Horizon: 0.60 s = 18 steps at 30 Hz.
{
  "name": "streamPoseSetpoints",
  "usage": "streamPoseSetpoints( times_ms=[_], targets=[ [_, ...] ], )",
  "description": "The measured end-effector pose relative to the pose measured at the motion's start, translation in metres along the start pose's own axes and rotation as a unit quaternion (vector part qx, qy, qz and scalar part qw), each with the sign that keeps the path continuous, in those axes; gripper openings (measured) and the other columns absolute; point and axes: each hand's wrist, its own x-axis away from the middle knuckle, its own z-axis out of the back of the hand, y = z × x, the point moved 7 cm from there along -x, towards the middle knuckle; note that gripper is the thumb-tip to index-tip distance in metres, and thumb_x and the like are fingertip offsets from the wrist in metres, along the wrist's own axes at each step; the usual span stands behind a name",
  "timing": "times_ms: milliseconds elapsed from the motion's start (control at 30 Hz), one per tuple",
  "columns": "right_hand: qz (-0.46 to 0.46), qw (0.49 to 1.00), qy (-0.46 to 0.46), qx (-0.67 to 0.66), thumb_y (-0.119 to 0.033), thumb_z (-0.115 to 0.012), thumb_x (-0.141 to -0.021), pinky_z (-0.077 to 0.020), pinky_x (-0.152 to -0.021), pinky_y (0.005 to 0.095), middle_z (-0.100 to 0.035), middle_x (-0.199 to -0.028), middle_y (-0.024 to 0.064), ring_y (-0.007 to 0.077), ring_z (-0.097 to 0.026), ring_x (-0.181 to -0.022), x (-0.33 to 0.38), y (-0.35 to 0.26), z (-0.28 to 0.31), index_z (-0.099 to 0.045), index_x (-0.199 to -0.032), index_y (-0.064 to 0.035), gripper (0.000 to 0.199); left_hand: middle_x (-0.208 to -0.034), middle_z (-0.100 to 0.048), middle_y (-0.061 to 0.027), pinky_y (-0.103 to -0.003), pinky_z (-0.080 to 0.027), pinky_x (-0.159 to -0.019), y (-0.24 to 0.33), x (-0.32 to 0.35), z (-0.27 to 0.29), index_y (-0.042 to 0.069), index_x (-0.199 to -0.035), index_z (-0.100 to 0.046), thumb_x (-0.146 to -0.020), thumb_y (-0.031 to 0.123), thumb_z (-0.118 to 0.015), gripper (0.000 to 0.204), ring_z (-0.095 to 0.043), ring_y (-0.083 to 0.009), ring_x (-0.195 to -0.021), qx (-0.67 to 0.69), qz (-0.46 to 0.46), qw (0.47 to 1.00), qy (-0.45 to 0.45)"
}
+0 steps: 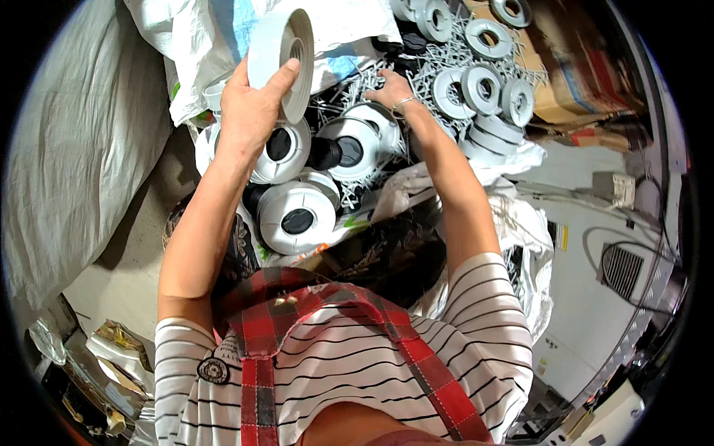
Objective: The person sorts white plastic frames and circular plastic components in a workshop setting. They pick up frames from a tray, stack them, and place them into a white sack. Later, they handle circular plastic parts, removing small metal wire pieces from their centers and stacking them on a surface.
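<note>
My left hand (pixel 251 111) is closed on a pale grey round plastic part (pixel 296 93), a wide flanged ring with a ribbed inside, raised above the pile. The thumb presses on its inner side and the fingers are hidden behind it. My right hand (pixel 393 91) reaches into a heap of thin, pale plastic sticks (pixel 357 83), thumb and fingers apart, with nothing visible between them. Below my hands lie several similar rings with black centres, among them a front one (pixel 277 217) and a middle one (pixel 362 141). A black ribbed piece (pixel 323 153) rests between them.
More grey rings (pixel 482 85) are heaped at the right, beside a brown cardboard box (pixel 587 67). White woven sacking (pixel 197 56) lies behind the pile. A large covered bulk (pixel 89 141) stands at the left. A light grey machine housing (pixel 587 297) with a vent is at the right.
</note>
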Motion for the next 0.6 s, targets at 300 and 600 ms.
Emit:
streamPoseSetpoints(
  times_ms=[300, 600],
  targets=[
    [-0.128, 0.981, -0.095, 0.106, -0.051, -0.079, -0.054, -0.0354, -0.102, 0.0474, -0.021, -0.144, 0.0262, 0.0470, -0.025, -0.131, -0.079, 0.004, -0.078, -0.029, -0.138, -0.0069, 0.107, -0.103, -0.062, -0.0066, -0.027, -0.046, -0.085, 0.006, -0.012, 0.014, 0.004, -0.121, -0.053, -0.083, 0.027, -0.066, 0.047, -0.059, -0.0132, -0.093, 0.032, 0.024, 0.998, 0.051],
    [-0.152, 0.968, -0.167, 0.114, -0.033, -0.076, -0.060, -0.0485, -0.087, 0.0338, -0.064, -0.105, 0.0190, 0.0291, -0.062, -0.098, -0.049, 0.038, -0.056, -0.062, -0.105, -0.0001, 0.058, -0.099, -0.062, -0.0093, -0.032, -0.053, -0.076, 0.009, -0.010, 0.016, 0.002, -0.120, -0.049, -0.088, 0.027, -0.061, 0.042, -0.061, -0.0151, -0.088, 0.082, 0.012, 0.995, 0.049]
  ],
)
